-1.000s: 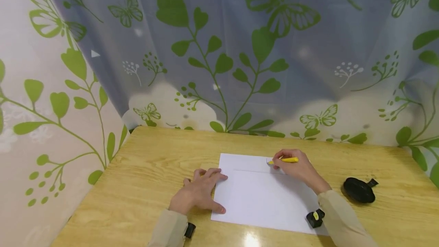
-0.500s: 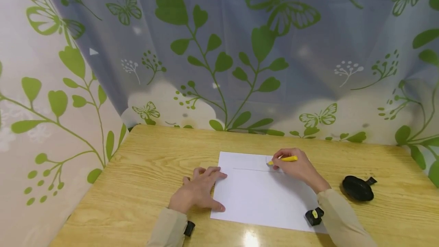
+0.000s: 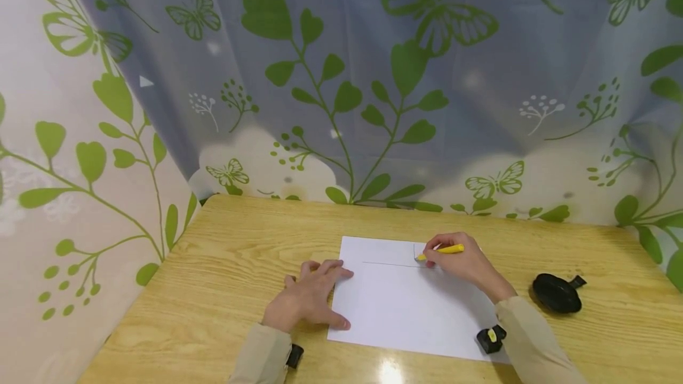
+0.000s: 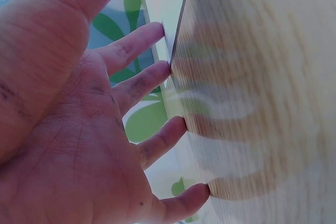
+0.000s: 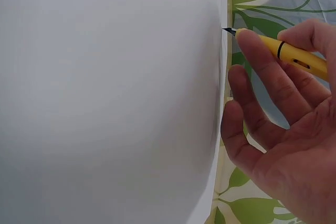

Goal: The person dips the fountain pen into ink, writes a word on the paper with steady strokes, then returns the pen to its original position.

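Observation:
A white sheet of paper (image 3: 400,307) lies on the wooden table, bearing a long thin horizontal line and a short vertical stroke near its top edge. My right hand (image 3: 456,256) pinches a yellow fountain pen (image 3: 450,249), its nib at the lower end of the short stroke. In the right wrist view the dark nib of the pen (image 5: 302,59) meets the paper (image 5: 115,77). My left hand (image 3: 309,298) rests with fingers spread at the paper's left edge, thumb and index finger on the sheet. The left wrist view shows other fingertips of the left hand (image 4: 94,114) touching the wood.
A black oval dish-like object (image 3: 557,293) with a small tab sits on the table (image 3: 224,271) to the right of the paper. Black wrist devices are strapped at both sleeves. A curtain (image 3: 341,76) printed with leaves and butterflies hangs behind the table's back edge.
The pen tip has moved slightly down the page toward me, lengthening the short vertical stroke. My left hand stays in the same place on the paper's edge.

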Demonstrator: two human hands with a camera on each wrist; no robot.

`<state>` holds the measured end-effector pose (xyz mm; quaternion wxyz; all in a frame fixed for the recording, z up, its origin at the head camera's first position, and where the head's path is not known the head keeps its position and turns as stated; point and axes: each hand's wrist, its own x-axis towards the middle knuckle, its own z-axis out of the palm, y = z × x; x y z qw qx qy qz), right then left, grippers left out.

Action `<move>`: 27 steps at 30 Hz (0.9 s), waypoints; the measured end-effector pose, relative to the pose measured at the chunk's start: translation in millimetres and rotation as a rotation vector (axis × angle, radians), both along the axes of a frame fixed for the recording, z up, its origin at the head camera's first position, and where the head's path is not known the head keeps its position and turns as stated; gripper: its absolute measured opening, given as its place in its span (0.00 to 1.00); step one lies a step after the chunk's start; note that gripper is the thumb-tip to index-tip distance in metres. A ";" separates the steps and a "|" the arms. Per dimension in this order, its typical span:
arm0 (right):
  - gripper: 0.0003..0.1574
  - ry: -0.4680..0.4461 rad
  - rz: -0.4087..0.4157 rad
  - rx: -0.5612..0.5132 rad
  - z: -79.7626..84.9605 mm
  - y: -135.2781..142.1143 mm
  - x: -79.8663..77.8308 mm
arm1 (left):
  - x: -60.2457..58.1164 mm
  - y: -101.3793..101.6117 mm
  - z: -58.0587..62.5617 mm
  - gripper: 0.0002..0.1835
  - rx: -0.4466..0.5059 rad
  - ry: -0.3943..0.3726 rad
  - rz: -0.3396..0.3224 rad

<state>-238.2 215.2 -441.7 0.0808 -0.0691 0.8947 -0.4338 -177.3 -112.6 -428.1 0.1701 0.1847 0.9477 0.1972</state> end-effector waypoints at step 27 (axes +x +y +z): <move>0.12 -0.053 0.070 -0.069 -0.4 1.9 11.8 | 1.1 1.9 1.9 0.47 0.001 0.003 0.008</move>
